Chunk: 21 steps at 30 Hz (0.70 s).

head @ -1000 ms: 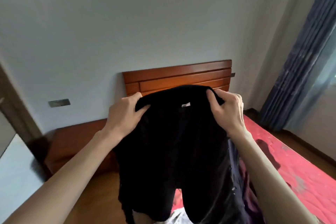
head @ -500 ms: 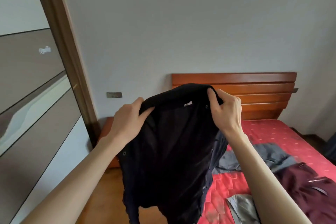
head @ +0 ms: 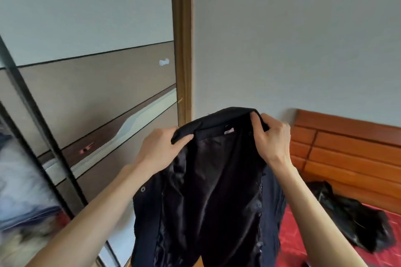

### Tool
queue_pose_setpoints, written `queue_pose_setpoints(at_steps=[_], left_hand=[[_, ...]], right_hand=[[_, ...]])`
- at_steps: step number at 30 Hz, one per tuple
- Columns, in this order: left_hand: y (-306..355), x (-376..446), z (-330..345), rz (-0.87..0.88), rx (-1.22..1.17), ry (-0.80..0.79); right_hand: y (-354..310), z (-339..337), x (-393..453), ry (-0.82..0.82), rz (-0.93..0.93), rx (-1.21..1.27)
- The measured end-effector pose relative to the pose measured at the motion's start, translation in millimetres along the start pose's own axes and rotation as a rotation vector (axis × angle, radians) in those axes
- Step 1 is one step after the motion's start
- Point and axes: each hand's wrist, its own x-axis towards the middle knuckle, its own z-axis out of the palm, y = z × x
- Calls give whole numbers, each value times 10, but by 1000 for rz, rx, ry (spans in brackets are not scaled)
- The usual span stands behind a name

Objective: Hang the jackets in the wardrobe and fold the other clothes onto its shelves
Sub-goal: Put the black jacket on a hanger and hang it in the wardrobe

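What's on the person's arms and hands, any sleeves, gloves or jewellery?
Nothing worn that shows. Both forearms are bare up to the frame edge, no sleeve in view. The left hand and right hand have no gloves, rings, watch or bands visible.

From my remote seat I see an orange-brown slatted wooden headboard (head: 351, 154) just to the right of the right hand (head: 273, 138), its top rail about level with the knuckles. Below that hand and further right lies a red patterned bedspread (head: 297, 251), meeting the foot of the headboard. A plain pale grey painted wall (head: 282, 39) fills everything above the right hand. Far below the left hand (head: 160, 147), at the bottom edge, I make out a sliver of orange-brown wooden floor (head: 128, 264).
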Motion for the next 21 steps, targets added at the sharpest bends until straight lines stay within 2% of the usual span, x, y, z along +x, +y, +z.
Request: queue_pose_setpoints(at_steps=[12,15,21], left_hand=[[-580,-464,-747,-341,285,195],[-663,-632,-978,-367,275,265],[-766,-933,-1388,-419,400,367]], right_hand=[[-467,1231,203,-316,-216,393],[-670,1507,168,-381,-231,433],[-1187,1914,94,-454,-287,526]])
